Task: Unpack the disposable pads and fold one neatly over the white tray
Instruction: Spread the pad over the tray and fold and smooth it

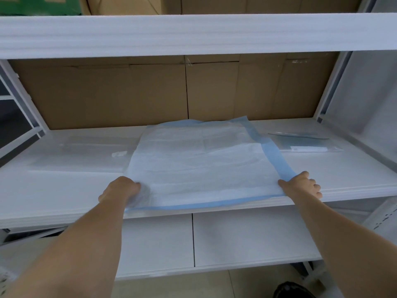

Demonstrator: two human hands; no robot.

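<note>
Two bare hands pinched a thin, crinkled white disposable pad with blue plastic edging [199,166]: left hand [121,190] and right hand [303,183] at its near corners. It lay spread on a white foam-covered shelf [64,190], brown cardboard boxes [107,95] behind.

Soft even light; edges bowed, slightly blurred; source unclear.

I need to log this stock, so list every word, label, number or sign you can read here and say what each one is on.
No text here can be read.
White label on the flat clear package at the right of the shelf: print too small and blurred.
Pale marks on the green box at top left: cut off and blurred.
Smudged mark on the cardboard boxes behind: unreadable.
The blue-edged pad shows no print.
</note>
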